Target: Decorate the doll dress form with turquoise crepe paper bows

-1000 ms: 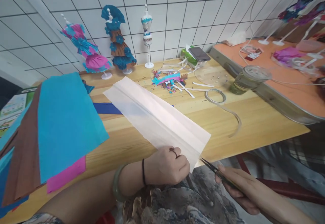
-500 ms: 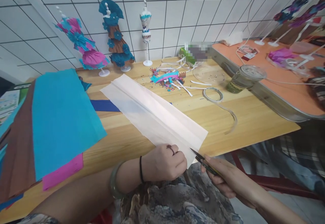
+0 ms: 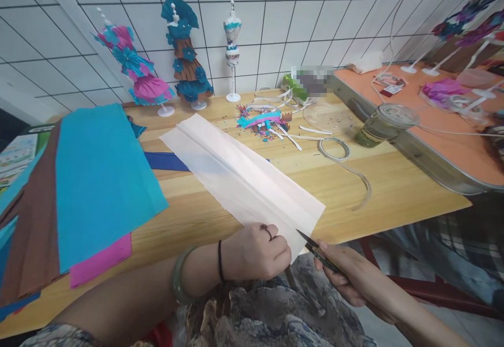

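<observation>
A long sheet of white crepe paper [image 3: 252,176] lies slantwise over the table, with lengthwise creases. My left hand [image 3: 262,252], wearing a ring, is closed on its near edge, fingertips hidden underneath. In my right hand [image 3: 342,271] are dark, pointed scissors [image 3: 315,246], their handles mostly covered by my fingers. The scissors' tip meets the paper near its right end, just right of my left hand. A dark blue strip [image 3: 167,161] passes beneath the white sheet.
Turquoise [image 3: 106,179], brown [image 3: 37,242] and pink paper [image 3: 100,260] lie at left. Small dressed mannequins [image 3: 189,58] and a barer one [image 3: 232,40] stand by the tiled wall. Paper scraps [image 3: 263,121], a tape roll [image 3: 334,148] and a lidded cup [image 3: 384,124] sit beyond; an orange table [image 3: 429,121] adjoins.
The whole scene has shifted slightly to the right in view as the camera turned. Both hands, the scissors and the white paper hold nearly the same positions relative to each other.
</observation>
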A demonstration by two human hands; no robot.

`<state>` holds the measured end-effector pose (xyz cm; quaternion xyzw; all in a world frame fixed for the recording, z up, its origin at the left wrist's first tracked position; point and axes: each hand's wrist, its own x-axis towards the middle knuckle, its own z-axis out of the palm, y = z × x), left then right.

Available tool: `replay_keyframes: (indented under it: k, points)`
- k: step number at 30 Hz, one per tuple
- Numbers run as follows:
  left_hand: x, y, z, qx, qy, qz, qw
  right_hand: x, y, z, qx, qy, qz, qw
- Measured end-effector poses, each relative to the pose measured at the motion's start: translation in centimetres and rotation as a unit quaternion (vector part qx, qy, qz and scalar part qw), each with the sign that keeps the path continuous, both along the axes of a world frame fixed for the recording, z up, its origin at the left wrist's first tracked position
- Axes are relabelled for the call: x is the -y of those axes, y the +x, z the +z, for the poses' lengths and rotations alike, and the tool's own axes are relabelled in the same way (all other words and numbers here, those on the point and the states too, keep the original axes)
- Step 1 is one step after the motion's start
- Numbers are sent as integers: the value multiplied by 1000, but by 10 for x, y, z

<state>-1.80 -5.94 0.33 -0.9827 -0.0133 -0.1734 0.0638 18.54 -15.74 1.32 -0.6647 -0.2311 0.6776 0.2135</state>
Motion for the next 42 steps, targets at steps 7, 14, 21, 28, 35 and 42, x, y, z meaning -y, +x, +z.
replay_keyframes:
  k: [7,14,21,28,35,42]
  points:
    - [1,0,-1,5,-1,-1,1000,0,-1,-2,17,0,2,1000]
    - [0,-1,-1,1,2,-1,1000,-1,-3,0,33,-8,4,999]
    - [1,-1,0,2,0,-1,1000,-1,-3,0,43,-1,14,999]
    - [0,-1,0,7,1,-10,1000,-1,-4,-1,50,3,18,999]
    - [1,-2,-1,9,1,-4,1000,1,12,11,129,76,96,984]
    - [0,-3,1,2,-7,1,1000,10,28,15,350,298,168,872]
